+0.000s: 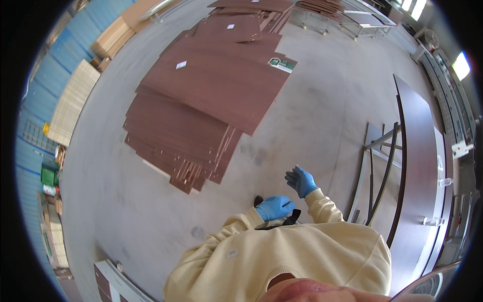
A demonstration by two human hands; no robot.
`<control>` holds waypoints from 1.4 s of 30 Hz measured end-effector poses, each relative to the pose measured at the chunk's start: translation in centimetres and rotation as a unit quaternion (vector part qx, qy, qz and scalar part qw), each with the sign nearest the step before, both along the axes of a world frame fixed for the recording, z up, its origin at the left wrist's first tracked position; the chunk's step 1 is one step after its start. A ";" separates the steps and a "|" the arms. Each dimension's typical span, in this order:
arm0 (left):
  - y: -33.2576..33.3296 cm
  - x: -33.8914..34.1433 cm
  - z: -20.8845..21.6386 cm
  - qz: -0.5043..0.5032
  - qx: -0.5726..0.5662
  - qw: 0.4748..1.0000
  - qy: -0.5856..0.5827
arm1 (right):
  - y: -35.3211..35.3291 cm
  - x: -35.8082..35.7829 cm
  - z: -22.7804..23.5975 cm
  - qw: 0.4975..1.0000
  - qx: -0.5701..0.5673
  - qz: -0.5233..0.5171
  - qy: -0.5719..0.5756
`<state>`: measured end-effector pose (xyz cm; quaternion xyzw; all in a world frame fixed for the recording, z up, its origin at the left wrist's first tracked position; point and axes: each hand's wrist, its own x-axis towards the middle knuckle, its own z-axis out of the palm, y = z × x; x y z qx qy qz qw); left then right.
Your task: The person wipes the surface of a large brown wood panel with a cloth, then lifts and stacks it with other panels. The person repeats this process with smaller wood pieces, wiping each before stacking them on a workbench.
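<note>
My left hand, in a blue glove, is held in front of my waist with its fingers curled. Whatever it may hold is hidden from above. Just beside it hangs a black strap against my clothing; I cannot tell if the hand touches it. My right hand, gloved in blue too, is raised a little farther forward and to the right, fingers stretched out and nothing in them. Ahead on the left, a pile of dark brown panels lies on the floor, apart from both hands.
To my right stands a long dark panel-topped table with clear bottles on it and a metal frame beside it. Panels on wheeled stands are at the far right. Light boards lean along the blue wall. A cabinet-like unit sits lower left.
</note>
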<state>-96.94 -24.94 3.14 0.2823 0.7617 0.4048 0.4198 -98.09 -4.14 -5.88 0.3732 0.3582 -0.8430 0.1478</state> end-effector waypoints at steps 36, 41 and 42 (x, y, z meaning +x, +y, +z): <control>21.8 3.5 3.1 -0.604 0.053 0.795 0.021 | 2.3 29.0 -6.9 0.752 -0.064 -0.655 -0.029; 22.6 6.9 3.0 -0.654 0.047 0.754 0.044 | 2.4 31.3 -6.2 0.763 -0.050 -0.644 -0.019; 22.8 7.8 2.7 -0.653 0.055 0.753 0.050 | 3.1 31.6 -6.2 0.764 -0.047 -0.644 -0.012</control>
